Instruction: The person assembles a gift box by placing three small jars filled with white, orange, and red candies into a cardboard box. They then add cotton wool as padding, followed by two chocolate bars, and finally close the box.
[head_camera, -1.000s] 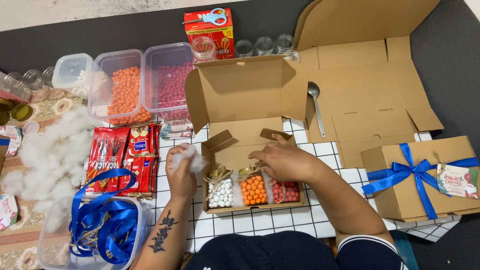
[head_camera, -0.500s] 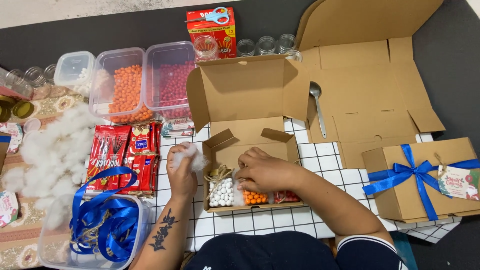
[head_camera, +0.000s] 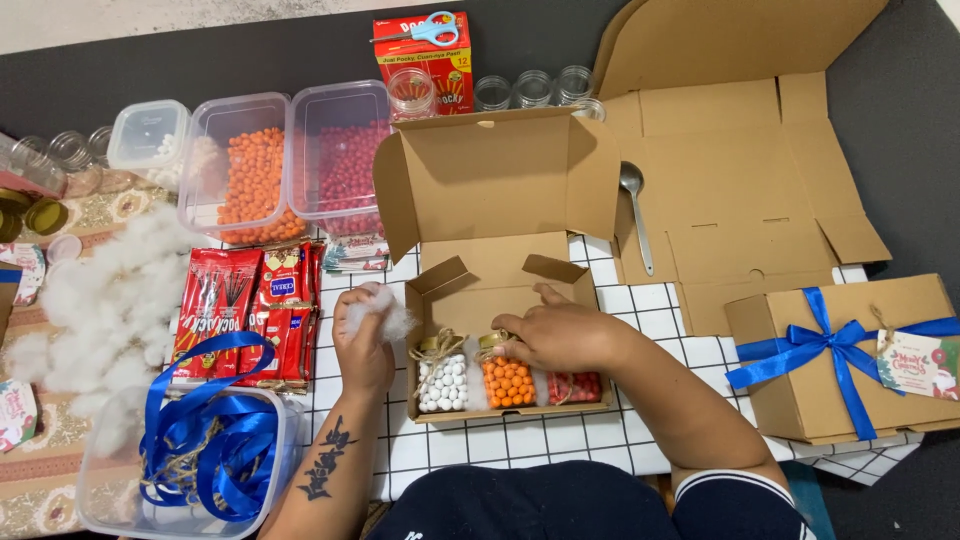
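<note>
a: head view. open cardboard box (head_camera: 500, 300) sits on the checked cloth of the table (head_camera: 620, 440), and everything else places off it. inside, along its near wall, three small jars: white candies (head_camera: 443, 382), orange candies (head_camera: 507, 382), red candies (head_camera: 578, 387).

b: hands?

a: right hand (head_camera: 560, 335) lies inside the box over the orange and red jars, fingers curled down on them; whether it truly clamps one i cannot tell. left hand (head_camera: 365, 345) is just left of the box, its grip closed on a tuft of white stuffing (head_camera: 380, 315).

b: around the box?

a: left of it, red snack packets (head_camera: 250, 310), a heap of loose stuffing (head_camera: 110, 300), a tub of blue ribbon (head_camera: 200, 440). beyond it, tubs of orange and red candy. right of it, a flat unfolded carton with a spoon (head_camera: 635, 215), and a finished box tied in blue ribbon (head_camera: 850, 355).

b: risks?

a: my guess: the jars stand close together, so a sideways push from the right hand could tip one. the tuft is loose, so strands may snag on the twine at the jar necks.
</note>
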